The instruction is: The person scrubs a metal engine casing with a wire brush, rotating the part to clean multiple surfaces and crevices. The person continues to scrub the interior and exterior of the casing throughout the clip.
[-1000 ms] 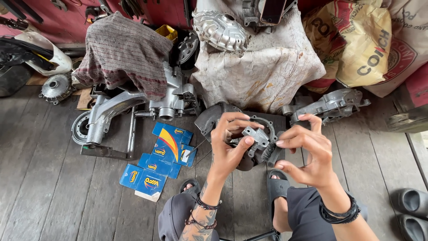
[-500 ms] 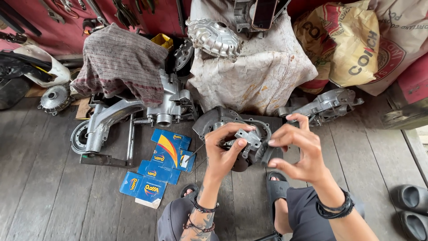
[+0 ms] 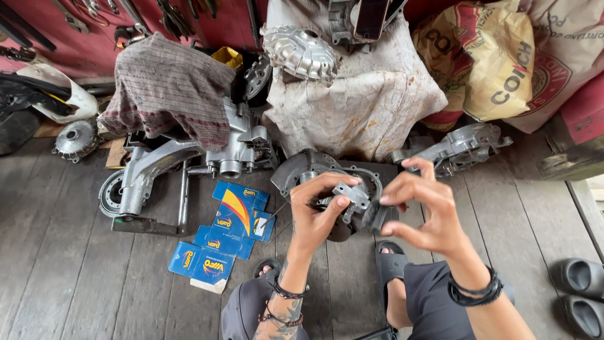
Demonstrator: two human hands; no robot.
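My left hand (image 3: 318, 211) grips a small grey metal engine part (image 3: 353, 196) held up in front of me, thumb and fingers wrapped around its left side. My right hand (image 3: 423, 211) pinches the right edge of the same part with thumb and forefinger, its other fingers spread. Directly below the hands a round dark engine casing (image 3: 302, 170) lies on the wooden floor, partly hidden by them.
Several blue cardboard boxes (image 3: 229, 230) lie left of my knees. A silver engine with swingarm (image 3: 182, 160) sits further left under a striped cloth (image 3: 167, 85). A white sack (image 3: 358, 107) bearing metal covers stands behind, another casing (image 3: 459, 148) to the right, dark sandals (image 3: 576, 277) at far right.
Both hands have drifted slightly right with the part between them. My right hand has closed in from open fingers to a pinch on the part's edge.
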